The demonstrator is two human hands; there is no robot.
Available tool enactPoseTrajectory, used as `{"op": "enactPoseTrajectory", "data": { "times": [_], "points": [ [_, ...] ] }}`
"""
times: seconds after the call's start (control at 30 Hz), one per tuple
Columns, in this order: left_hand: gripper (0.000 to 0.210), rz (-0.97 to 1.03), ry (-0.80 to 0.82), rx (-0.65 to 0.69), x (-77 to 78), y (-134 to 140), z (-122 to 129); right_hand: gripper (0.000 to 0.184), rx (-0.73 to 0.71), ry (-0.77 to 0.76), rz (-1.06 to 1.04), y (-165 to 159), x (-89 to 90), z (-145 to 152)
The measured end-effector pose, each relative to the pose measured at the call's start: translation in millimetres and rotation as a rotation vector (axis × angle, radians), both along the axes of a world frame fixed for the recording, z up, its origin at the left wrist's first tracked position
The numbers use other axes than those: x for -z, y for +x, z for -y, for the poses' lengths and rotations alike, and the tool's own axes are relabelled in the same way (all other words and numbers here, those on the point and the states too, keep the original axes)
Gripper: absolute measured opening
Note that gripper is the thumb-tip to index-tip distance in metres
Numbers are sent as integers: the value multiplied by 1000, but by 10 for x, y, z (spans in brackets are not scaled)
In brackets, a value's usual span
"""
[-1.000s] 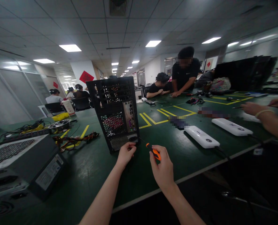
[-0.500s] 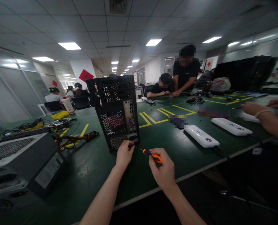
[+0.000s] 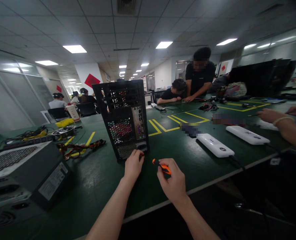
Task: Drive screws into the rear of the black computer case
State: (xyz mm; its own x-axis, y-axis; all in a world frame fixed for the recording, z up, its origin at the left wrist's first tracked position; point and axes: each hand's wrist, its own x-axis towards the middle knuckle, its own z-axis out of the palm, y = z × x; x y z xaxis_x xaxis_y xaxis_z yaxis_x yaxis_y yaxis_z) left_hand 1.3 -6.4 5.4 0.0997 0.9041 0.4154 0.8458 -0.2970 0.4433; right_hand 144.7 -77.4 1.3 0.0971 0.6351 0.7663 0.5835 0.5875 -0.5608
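Overhead, a ceiling of matte grey panels (image 3: 93, 26) set with glowing rectangular lights spans the long office on my feed. Below it spreads a smooth dark-green tabletop (image 3: 93, 181) striped with yellow tape. Upright on it I see a black metal computer case (image 3: 121, 120), its rear facing my camera: honeycomb perforations, open slots, a silvery port plate. Well to its left sits a boxy grey metal housing (image 3: 25, 180) with a mesh top and pale label. On the right lie two rounded white plastic slabs (image 3: 215, 145), dark cables trailing from them.

I find the left hand (image 3: 134, 164) at the case's lower right corner, fingers bent and thumb close (I cannot tell whether they pinch anything). Apart from it, the right hand (image 3: 173, 176) is wrapped around a tool. Left of the case, toward the far edge, stands a tall tapered pale cup (image 3: 73, 113), contents hidden from me. Nearer, a shiny round metal bowl (image 3: 63, 134) holds bits too small for me to identify. That gripped tool is a slim orange-and-black screwdriver (image 3: 166, 169), pointing toward the left hand.
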Motion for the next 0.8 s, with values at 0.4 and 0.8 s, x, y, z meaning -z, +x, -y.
{"op": "enactPoseTrajectory", "data": {
  "times": [0.4,0.8],
  "points": [
    [18,-257,-67,-38,-33,31,54,13,30,-42,218,-37,19,9],
    [18,312,-62,-4,89,-103,-97,13,55,-67,104,-13,24,-4]
  ]
}}
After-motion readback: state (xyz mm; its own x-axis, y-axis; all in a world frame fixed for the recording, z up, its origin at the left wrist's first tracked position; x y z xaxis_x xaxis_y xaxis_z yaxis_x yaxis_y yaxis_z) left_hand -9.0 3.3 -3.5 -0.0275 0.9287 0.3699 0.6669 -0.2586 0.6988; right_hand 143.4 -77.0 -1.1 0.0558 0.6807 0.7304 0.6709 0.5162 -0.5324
